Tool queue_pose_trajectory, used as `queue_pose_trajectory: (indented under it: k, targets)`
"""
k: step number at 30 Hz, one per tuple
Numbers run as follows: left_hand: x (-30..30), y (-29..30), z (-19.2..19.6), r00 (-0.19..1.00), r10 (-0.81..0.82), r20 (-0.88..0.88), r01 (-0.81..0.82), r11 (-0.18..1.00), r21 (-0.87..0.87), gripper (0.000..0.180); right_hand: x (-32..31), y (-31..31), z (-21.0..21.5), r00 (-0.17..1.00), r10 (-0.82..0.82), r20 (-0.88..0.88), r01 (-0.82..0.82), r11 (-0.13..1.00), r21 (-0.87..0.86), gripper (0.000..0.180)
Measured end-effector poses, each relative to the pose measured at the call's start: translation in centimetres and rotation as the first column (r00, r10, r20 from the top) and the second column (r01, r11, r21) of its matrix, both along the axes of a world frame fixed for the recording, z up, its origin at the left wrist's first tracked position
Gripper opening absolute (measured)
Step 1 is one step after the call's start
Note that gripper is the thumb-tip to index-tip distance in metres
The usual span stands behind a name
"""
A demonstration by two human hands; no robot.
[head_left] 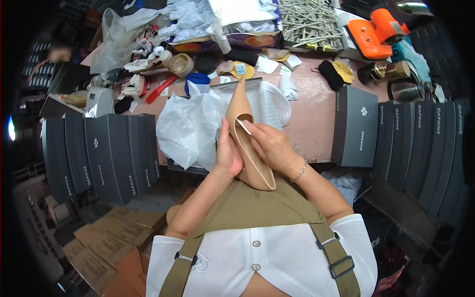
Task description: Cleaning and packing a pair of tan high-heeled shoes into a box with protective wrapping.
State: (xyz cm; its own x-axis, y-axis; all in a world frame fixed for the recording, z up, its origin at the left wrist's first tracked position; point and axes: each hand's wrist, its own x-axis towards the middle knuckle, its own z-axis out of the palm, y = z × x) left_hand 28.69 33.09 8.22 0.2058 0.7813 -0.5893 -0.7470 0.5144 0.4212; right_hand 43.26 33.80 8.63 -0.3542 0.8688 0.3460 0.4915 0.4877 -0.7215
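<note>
A beige pointed-toe pump (239, 105) is held upright over my lap, its toe pointing away from me and its opening facing up. My left hand (229, 154) is closed around the shoe's left side. With my right hand (275, 147) I pinch a small flat white piece (243, 127) at the front of the opening; its kind is unclear. Past the shoe, an open shoe box holds crumpled white tissue paper (185, 131) on the left. A ribbed whitish translucent wrapping (273, 104) lies on the right.
Dark grey shoe boxes stand in rows at the left (109, 158) and right (357, 128). Farther back are a red-handled tool (161, 89), an orange device (378, 34), a black sponge (330, 75) and a box of grey twisted sticks (310, 22). Brown cartons (106, 242) lie low at left.
</note>
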Motion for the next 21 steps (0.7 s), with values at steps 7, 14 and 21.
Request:
queue_pose_trajectory:
  k: [7, 14, 21]
  targets:
    - [0.9, 1.6, -0.3, 0.990, 0.130, -0.056, -0.130, 0.991, 0.012, 0.069, 0.7, 2.4, -0.3, 0.981, 0.153, 0.116, -0.160, 0.985, 0.060, 0.032]
    - [1.9, 2.7, -1.5, 0.996, 0.070, -0.055, -0.071, 0.997, -0.028, 0.069, 0.7, 4.9, -1.9, 0.970, 0.206, 0.131, -0.211, 0.977, 0.025, 0.024]
    - [2.7, 4.4, -2.2, 0.987, 0.005, -0.161, -0.017, 0.997, -0.070, 0.060, 1.6, 5.7, -3.6, 0.959, 0.146, 0.242, -0.166, 0.984, 0.061, 0.017]
